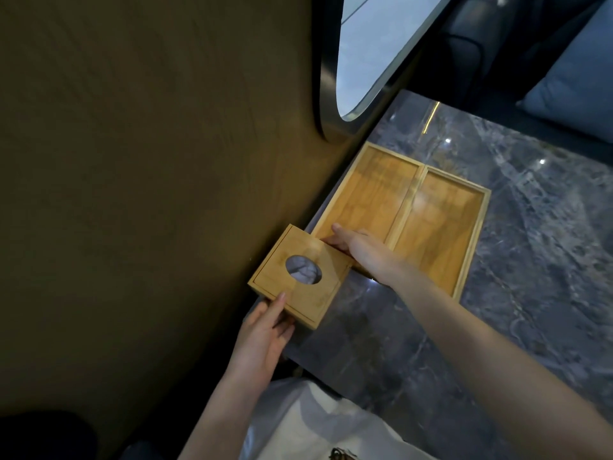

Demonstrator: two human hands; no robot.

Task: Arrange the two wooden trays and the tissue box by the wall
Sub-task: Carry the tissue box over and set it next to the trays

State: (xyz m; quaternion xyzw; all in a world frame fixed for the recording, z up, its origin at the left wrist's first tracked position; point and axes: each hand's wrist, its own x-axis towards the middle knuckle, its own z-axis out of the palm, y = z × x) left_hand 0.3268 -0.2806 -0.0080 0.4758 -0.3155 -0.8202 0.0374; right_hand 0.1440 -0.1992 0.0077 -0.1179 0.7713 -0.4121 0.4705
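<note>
Both hands grip the tissue box (300,277) by the wall (149,161): left hand (262,336) at its near edge, right hand (358,249) at its far edge, beside two wooden trays (403,207)

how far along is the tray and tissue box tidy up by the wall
Done: the two wooden trays sit side by side, the left tray along the wall, the right tray touching it. In hand: the tissue box is held by the left hand at its near corner and the right hand at its far edge. Left: settling the box by the wall and letting go.
</note>
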